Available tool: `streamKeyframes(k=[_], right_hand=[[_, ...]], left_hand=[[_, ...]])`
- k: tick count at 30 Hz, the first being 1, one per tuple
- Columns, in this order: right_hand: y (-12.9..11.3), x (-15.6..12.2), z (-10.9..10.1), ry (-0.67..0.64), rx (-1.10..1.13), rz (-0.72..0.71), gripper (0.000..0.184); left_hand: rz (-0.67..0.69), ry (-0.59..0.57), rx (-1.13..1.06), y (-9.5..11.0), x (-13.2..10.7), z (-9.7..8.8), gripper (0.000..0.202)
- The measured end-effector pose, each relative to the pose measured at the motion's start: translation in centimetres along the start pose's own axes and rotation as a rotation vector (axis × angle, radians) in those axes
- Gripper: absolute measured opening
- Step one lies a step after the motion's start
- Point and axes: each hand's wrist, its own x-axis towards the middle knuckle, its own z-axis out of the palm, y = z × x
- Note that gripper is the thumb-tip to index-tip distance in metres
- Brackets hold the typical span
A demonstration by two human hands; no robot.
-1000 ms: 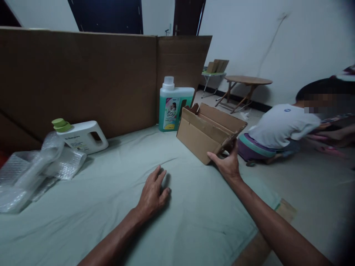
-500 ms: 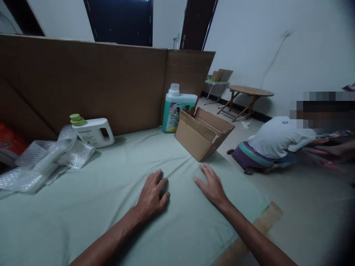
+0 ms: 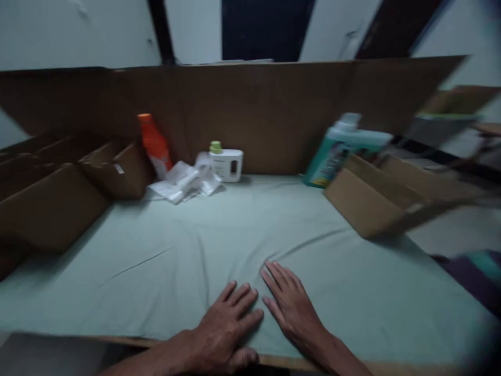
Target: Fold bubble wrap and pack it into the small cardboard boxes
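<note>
My left hand (image 3: 230,326) lies on the pale green cloth (image 3: 156,292) near the table's front edge, fingers spread and holding nothing. Close beside it, my right hand (image 3: 291,303) rests on the same cloth, its fingers stretched forward with nothing in them. Farther back stands a white jug-shaped bottle (image 3: 227,166) with a green cap, next to crumpled bubble wrap (image 3: 182,183). An orange bottle (image 3: 154,143) leans behind the wrap. At the right back is a teal detergent bottle (image 3: 332,151), partly hidden by an open cardboard box (image 3: 364,203).
Larger open cardboard boxes (image 3: 58,209) line the left side of the table. A tall cardboard panel (image 3: 266,115) closes off the back. Past the right edge, a blurred purple and teal shape (image 3: 477,271) shows low down.
The view has swung left, bringing the left boxes and whole orange bottle into sight; the person at right is mostly out of frame. My hands have come closer together near the front edge.
</note>
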Motion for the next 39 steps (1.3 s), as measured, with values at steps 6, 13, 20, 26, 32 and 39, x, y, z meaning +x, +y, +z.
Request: streamKeyframes(k=[6, 13, 20, 26, 32, 39], right_hand=[[-3.3, 2.6, 2.4, -0.023, 0.086, -0.421, 0.072], [-8.8, 12.9, 5.9, -0.159, 0.241, -0.687, 0.055], [-13.1, 18.7, 7.1, -0.250, 0.290, -0.640, 0.045], [-12.7, 18.6, 7.4, -0.253, 0.324, -0.612, 0.046], [-13.3, 18.7, 6.7, -0.268, 0.348, -0.579, 0.045], [-12.9, 18.4, 7.5, -0.068, 0.492, -0.475, 0.026]], left_hand=[[0.001, 0.008, -0.470, -2.8, -4.7, -6.4, 0.049], [-0.619, 0.916, 0.076, -16.7, -9.3, -17.9, 0.040], [-0.936, 1.119, 0.485, -28.3, -10.1, -30.6, 0.044], [-0.914, 1.010, 0.552, -30.8, -9.3, -31.2, 0.014], [-0.826, 0.946, 0.653, -26.0, -11.0, -29.1, 0.019], [-0.515, 0.765, 0.958, -13.0, -8.6, -22.7, 0.025]])
